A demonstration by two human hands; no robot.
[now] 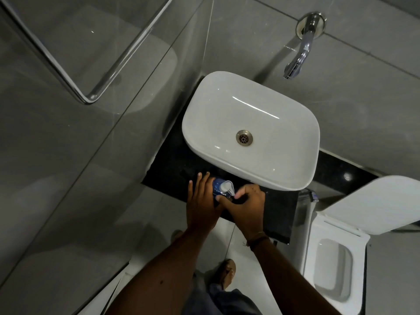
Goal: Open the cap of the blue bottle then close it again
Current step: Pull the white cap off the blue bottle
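A blue bottle (217, 184) stands on the black counter (279, 210) just in front of the white basin. Its top is a whitish clear cap (227, 188). My left hand (202, 205) wraps the bottle's left side, fingers spread along it and thumb curled under toward the front. My right hand (246, 206) comes in from the right, its fingertips touching the cap's right edge. Most of the bottle's body is hidden by the two hands. Whether the cap sits closed or lifted I cannot tell.
A white basin (302, 155) with a metal drain sits behind the bottle, under a chrome wall tap (300, 53). A white toilet (336, 269) with its lid up stands at the right. A glass panel (68, 110) runs along the left. My feet show below on the tiled floor.
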